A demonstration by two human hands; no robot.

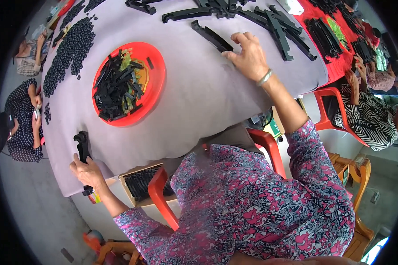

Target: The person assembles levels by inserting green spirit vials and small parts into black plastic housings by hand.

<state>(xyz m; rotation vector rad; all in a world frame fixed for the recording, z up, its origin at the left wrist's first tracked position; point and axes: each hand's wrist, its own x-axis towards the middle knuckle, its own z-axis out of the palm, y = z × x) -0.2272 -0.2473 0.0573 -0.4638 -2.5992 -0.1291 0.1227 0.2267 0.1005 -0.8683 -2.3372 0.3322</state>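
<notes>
My left hand is at the left edge of the cloth-covered table, its fingers closed round a black plastic bar with a hooked, notched end. The bar's lower end shows past my hand at the table edge. Out over the far right part of the table, my right hand has its thumb and fingers apart, with nothing seen in them. Its thumb is right by the near end of another long black notched bar; whether they touch I cannot tell. A metal bangle is on my right wrist.
A red round tray holds many small black strips. Small black pieces lie heaped at the far left. More black bars are piled at the far right. A box of black parts sits below the table edge. Other people sit either side.
</notes>
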